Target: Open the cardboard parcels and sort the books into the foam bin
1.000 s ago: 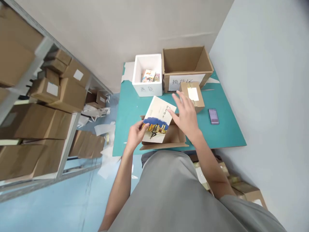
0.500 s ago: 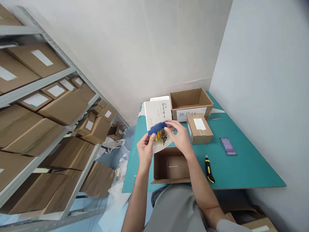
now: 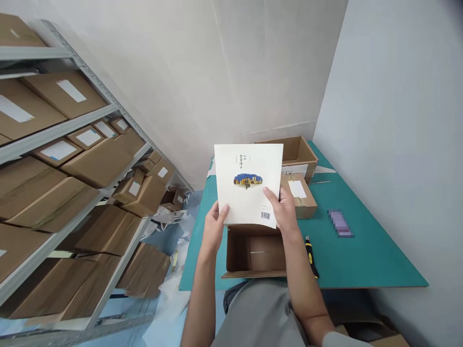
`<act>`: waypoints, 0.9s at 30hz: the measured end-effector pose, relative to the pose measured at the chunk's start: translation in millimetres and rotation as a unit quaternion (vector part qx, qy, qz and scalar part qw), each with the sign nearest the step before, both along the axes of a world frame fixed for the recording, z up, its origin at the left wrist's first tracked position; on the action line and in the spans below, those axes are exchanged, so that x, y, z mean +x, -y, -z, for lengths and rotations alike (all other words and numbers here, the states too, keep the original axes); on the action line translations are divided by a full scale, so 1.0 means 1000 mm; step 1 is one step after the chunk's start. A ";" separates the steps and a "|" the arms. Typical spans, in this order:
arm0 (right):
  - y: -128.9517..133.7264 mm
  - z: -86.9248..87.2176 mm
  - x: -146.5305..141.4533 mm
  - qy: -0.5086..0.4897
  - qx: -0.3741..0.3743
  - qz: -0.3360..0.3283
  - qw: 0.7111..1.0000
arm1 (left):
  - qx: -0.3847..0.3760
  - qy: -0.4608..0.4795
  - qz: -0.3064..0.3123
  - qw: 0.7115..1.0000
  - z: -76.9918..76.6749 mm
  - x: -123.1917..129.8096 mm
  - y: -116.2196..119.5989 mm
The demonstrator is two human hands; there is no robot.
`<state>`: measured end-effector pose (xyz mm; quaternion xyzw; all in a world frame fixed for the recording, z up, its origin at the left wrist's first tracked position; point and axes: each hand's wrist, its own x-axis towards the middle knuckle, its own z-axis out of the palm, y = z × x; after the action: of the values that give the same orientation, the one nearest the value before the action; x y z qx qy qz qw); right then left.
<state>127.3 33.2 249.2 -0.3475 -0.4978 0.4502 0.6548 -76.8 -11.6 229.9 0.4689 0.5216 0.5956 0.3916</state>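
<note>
The person wears a plain, matte mid-grey fabric shirt [image 3: 260, 313] with soft creases down its front and a shadowed fold toward the right side. Its short grey sleeve [image 3: 340, 339] ends above the bare right forearm [image 3: 304, 284]. Dark, nearly black fabric [image 3: 233, 293] shows beside the shirt's left edge. The left hand [image 3: 214, 226] and right hand [image 3: 285, 209] are bare.

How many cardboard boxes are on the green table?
3: the near open box below the held book, the taped box beyond the right hand, and the far open box behind that. The book may hide others.
</note>
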 end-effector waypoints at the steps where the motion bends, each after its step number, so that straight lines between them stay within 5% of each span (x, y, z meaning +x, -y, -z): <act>1: -0.002 0.002 0.000 -0.009 -0.008 -0.010 1.000 | -0.021 0.039 0.035 0.998 0.001 -0.003 0.001; 4: -0.009 0.010 -0.004 0.014 -0.025 -0.011 1.000 | -0.023 0.078 0.024 0.996 0.001 -0.003 0.006; 9: -0.011 0.012 -0.016 0.124 0.029 0.135 0.983 | 0.023 -0.032 -0.097 0.994 -0.011 0.009 0.016; 12: 0.004 0.000 -0.028 0.108 0.044 0.046 0.992 | 0.044 -0.110 -0.152 0.981 -0.013 0.022 0.022; 16: 0.022 -0.012 -0.047 0.101 0.048 -0.011 0.994 | 0.087 -0.188 -0.109 0.972 -0.004 0.045 0.030; 21: 0.008 -0.002 -0.041 0.080 -0.011 0.054 0.995 | 0.129 -0.241 0.095 0.957 -0.001 0.047 0.026; 25: -0.008 0.003 -0.021 -0.016 -0.029 -0.002 0.999 | 0.097 -0.197 -0.044 0.975 -0.002 0.019 0.010; 27: -0.010 0.003 -0.014 -0.033 -0.032 -0.024 0.999 | 0.036 -0.113 -0.055 0.991 0.000 0.006 0.004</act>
<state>113.5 42.9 246.3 -0.3410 -0.4693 0.4928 0.6485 -71.2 -16.0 229.8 0.5178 0.5654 0.5779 0.2798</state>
